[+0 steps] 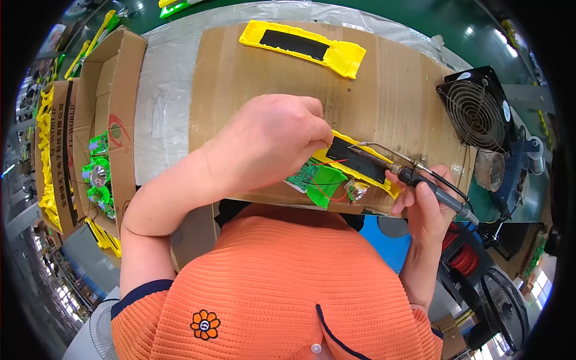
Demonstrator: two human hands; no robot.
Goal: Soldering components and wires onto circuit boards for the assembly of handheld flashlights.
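My right hand [429, 204] is wrapped round a soldering iron [443, 193] with a thin bent metal tube along its shaft. Its tip points left, over a yellow plastic casing [391, 188] with a black panel [363, 163] set in it. Above the casing's left end, my left hand [273, 135] is closed in a pinch; what its fingertips hold is hidden. Just below lie a green circuit board [299, 180], a green plastic part [327, 187] and a small clear lamp reflector [357, 191]. Thin red wires run among these parts.
A second yellow casing [351, 58] lies at the far side of the cardboard sheet [222, 78]. On the right stands a black fan [477, 111]. At left, a cardboard box [123, 162] contains green lamp assemblies [99, 174]; beyond it are yellow parts [46, 156].
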